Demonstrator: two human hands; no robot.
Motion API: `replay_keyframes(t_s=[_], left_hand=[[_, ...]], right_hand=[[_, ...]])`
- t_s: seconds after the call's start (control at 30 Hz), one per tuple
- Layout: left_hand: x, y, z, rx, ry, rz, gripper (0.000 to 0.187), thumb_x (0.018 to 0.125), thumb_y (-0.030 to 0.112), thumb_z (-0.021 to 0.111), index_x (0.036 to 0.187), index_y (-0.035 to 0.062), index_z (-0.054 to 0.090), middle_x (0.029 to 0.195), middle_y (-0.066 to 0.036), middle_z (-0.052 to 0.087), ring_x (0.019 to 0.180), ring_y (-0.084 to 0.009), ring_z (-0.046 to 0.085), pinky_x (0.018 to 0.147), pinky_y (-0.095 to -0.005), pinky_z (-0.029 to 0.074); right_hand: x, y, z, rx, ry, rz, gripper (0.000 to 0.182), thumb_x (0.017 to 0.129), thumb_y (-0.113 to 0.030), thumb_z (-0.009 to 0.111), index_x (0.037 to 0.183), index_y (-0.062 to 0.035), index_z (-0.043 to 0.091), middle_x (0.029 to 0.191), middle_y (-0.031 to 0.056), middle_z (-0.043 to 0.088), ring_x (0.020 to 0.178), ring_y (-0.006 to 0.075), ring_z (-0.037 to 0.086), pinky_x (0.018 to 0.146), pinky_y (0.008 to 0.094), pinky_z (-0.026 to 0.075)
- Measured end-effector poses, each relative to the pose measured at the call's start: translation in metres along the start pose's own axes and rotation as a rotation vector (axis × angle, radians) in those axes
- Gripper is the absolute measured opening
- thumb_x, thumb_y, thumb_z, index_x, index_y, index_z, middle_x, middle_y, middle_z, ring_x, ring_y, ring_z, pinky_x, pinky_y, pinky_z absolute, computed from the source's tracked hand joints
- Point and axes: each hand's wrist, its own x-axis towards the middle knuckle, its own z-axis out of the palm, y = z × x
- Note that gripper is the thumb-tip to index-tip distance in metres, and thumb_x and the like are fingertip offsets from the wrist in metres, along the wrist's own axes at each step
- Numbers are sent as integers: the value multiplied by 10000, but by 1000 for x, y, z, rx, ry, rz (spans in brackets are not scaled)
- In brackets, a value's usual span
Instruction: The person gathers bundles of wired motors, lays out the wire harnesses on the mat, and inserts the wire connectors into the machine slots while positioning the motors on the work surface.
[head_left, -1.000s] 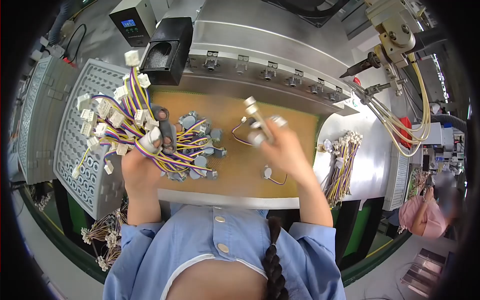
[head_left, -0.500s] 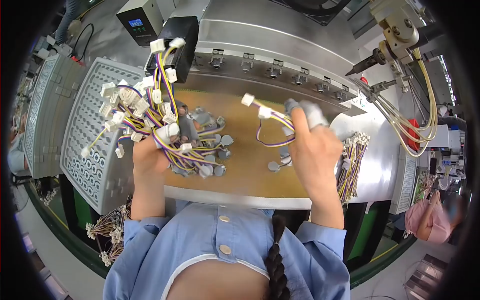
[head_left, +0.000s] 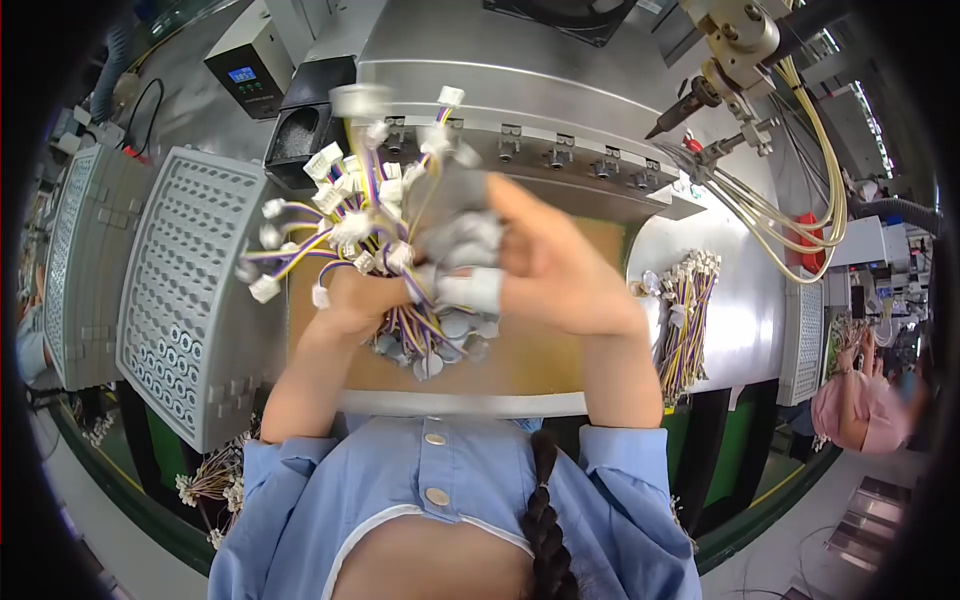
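Observation:
A bundle of wire harnesses [head_left: 350,228] with white plug connectors and yellow, purple and white wires is gripped in my left hand [head_left: 362,303]. Small round grey discs [head_left: 430,358] hang at the bundle's lower end, over the brown work mat [head_left: 555,350]. My right hand [head_left: 562,262], with grey and white coverings on its fingers, closes around the bundle from the right. Its fingertips are blurred by motion. A harness with a white connector [head_left: 450,97] sticks up above that hand.
A grey tray with round recesses [head_left: 195,300] stands at the left, some recesses holding ring-shaped parts. Another tied harness bundle [head_left: 690,320] lies on metal at the right. A soldering-type tip [head_left: 672,118] hangs at the upper right. Metal clamps [head_left: 510,142] line the back.
My right hand has moved left with its harness and met the bundle. My left hand has shifted right with the bundle, and the discs on the mat are now gathered under it.

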Motion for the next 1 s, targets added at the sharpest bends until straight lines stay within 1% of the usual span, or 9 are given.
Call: replay_keyframes(t_s=[0.13, 0.23, 0.33, 0.37, 0.5, 0.57, 0.83, 0.93, 1.0], left_hand=[[-2, 23, 4, -390, -265, -90, 388, 736, -1, 607, 1112, -9, 512, 1005, -116, 590, 900, -217, 601, 770, -342, 509], [-3, 17, 11, -348, -273, -79, 427, 718, -4, 626, 1129, -11, 507, 1045, -112, 584, 950, -217, 585, 821, -345, 487], [8, 19, 7, 413, -259, 230, 556, 647, 71, 744, 1143, -12, 508, 1072, -92, 581, 961, -170, 564, 853, -313, 453], [13, 26, 8, 738, -274, 349, 564, 640, 81, 755, 1140, -15, 511, 1074, -88, 582, 962, -162, 561, 842, -310, 458], [-1, 27, -3, 452, -347, -165, 612, 615, 97, 767, 1156, -13, 502, 1036, -69, 598, 943, -150, 564, 818, -302, 465], [-3, -17, -9, 636, -280, 191, 524, 602, 63, 750, 1082, -10, 553, 978, -75, 614, 882, -156, 581, 774, -277, 468], [-28, 1, -35, 356, 35, 104, 416, 675, -54, 599, 1086, -18, 547, 962, -74, 609, 876, -114, 571, 743, -261, 471], [-26, -12, -16, 268, 48, 61, 471, 686, -42, 589, 1147, -34, 493, 1056, -83, 578, 962, -115, 540, 788, -268, 456], [-27, -1, -11, 468, -37, 43, 515, 687, -24, 596, 1180, -48, 449, 1076, -91, 574, 996, -128, 529, 808, -286, 451]], right_hand=[[-21, -9, -23, -808, 180, -22, 726, 659, -152, 731, 1269, -1, 368, 1078, 105, 519, 1004, 170, 507, 867, 317, 410], [-19, 23, 1, -804, 20, 78, 778, 603, -291, 768, 1247, -28, 419, 1123, 103, 516, 1025, 204, 498, 889, 349, 392], [-8, 33, 5, -664, -6, 633, 759, 622, -258, 764, 1259, -43, 413, 1148, 103, 519, 1036, 198, 500, 888, 329, 397], [-13, 81, -14, -601, 42, 47, 673, 655, -191, 747, 1237, -42, 443, 1072, 75, 578, 958, 164, 545, 838, 305, 433], [-19, 67, -15, -533, 204, 186, 419, 699, -111, 723, 1069, -15, 550, 845, 25, 623, 780, 116, 566, 728, 277, 472], [-14, 72, -13, -451, 162, 299, 421, 701, -113, 726, 1063, -3, 542, 886, 43, 610, 804, 111, 554, 737, 284, 471], [-47, 60, -32, -205, 217, 281, 404, 695, -94, 651, 1077, -1, 558, 980, 56, 611, 876, 122, 556, 779, 269, 456], [-32, 63, -16, -500, 63, 406, 443, 682, -129, 687, 1080, 2, 546, 906, 60, 616, 807, 141, 566, 744, 283, 470], [-32, 94, -19, -724, -33, 105, 388, 694, -104, 680, 1047, 9, 565, 894, 46, 618, 777, 120, 563, 705, 285, 475]])
